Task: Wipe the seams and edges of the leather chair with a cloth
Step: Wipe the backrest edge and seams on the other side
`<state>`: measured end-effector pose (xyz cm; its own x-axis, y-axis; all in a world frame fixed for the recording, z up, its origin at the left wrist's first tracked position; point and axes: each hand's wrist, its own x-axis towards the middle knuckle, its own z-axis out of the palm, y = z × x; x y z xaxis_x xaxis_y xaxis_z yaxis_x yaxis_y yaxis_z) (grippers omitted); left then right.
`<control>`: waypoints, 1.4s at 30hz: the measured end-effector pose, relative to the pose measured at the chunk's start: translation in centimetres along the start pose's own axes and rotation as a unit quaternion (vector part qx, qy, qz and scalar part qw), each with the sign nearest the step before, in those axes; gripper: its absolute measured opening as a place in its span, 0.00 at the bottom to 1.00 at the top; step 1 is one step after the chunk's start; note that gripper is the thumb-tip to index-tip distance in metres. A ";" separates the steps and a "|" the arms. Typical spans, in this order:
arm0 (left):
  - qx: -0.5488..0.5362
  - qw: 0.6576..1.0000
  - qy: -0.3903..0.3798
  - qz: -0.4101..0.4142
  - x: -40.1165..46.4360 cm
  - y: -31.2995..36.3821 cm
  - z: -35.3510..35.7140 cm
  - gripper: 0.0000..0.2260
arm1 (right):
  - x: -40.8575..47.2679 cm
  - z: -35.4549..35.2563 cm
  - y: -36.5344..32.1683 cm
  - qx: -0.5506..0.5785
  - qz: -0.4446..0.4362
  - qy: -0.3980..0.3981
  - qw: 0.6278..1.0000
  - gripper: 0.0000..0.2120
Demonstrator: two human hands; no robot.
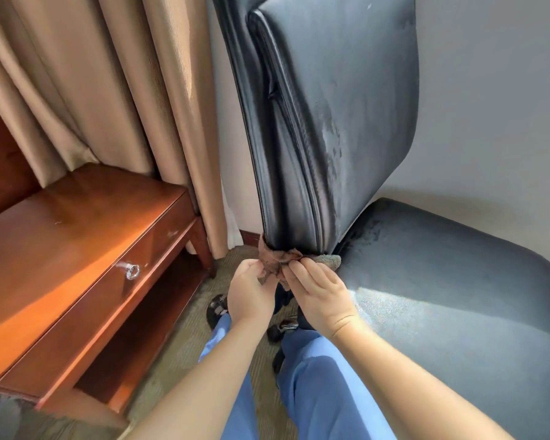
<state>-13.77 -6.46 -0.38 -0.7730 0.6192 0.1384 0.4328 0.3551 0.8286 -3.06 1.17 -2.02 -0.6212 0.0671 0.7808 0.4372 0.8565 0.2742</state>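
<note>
While two hands pinch one cloth | left hand fingers pinching | right hand fingers pinching | one chair

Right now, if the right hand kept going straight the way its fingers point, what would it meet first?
The right hand pinches the cloth, fingers aimed up and away. Past the cloth, it would likely meet the bottom edge of the chair backrest first, though depth is uncertain.

Both hands, left hand and right hand, pinch a brown cloth against the leather chair backrest's bottom edge
</note>
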 end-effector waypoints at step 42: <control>-0.117 0.988 -0.101 -0.026 -3.7 6.2 -10.3 0.07 | 5.3 -11.4 -2.4 0.393 0.476 -0.269 0.739 0.12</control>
<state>-12.98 -13.76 9.85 -0.6730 0.7397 0.0010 0.2571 0.2327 0.9379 -0.02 -6.34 7.86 -0.5366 0.8437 0.0148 0.4608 0.3077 -0.8324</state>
